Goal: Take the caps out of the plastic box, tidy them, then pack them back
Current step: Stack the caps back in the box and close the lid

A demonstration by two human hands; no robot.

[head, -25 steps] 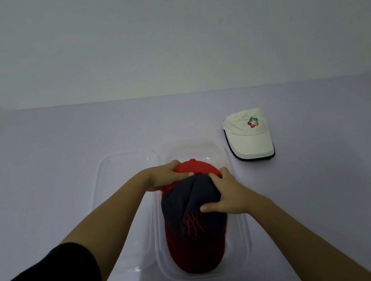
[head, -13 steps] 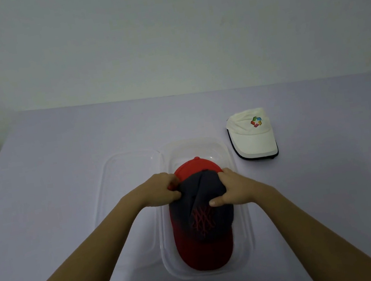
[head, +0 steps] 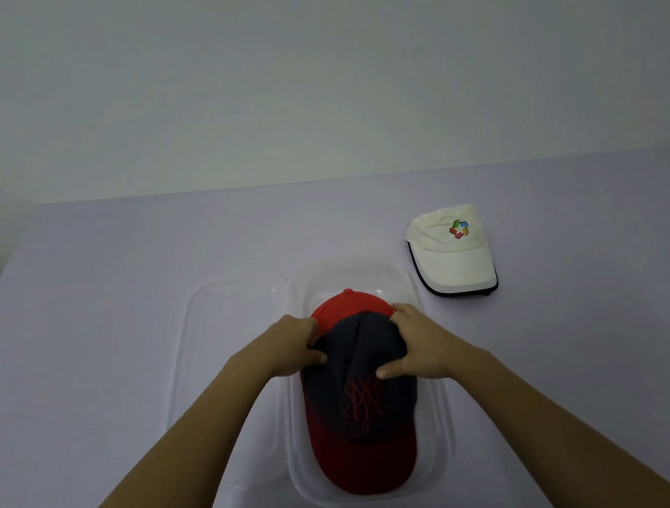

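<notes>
Red cap (head: 351,306) mostly under dark cap (head: 356,365)

Pale lilac table (head: 116,334) against a plain whitish wall (head: 292,61)

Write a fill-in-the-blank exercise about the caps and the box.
The left hand and right hand hold the dark cap, whose brim is ____.
It sits on a red cap inside the plastic ____.
The white cap lies on the table, to the ____ of the box.
Missing words: red; box; right.
</notes>
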